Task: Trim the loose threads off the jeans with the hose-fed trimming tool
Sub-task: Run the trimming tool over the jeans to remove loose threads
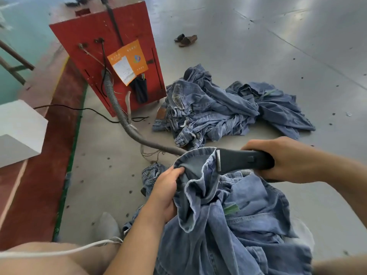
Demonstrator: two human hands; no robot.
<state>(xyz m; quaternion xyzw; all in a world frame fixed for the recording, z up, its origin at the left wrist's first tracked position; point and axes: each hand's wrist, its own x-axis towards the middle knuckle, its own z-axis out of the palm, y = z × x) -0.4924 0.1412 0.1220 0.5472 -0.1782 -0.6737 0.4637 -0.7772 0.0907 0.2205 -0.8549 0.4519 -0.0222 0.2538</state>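
1. Nearest, the jeans lay heaped across the person's lap, soft, floppy denim that looked fairly heavy.
2. The left hand gripped a bunched hem fold, a sound place to hold it taut.
3. The right hand wrapped around the trimming tool, its blade edge touching the raised hem.
4. Loose threads were too fine to see.
5. The hose ran behind the denim towards the red machine, its tool end hidden.

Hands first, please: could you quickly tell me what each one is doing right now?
Left hand: closed, gripping the jeans near a raised hem.
Right hand: closed around the trimming tool, its head against the denim.
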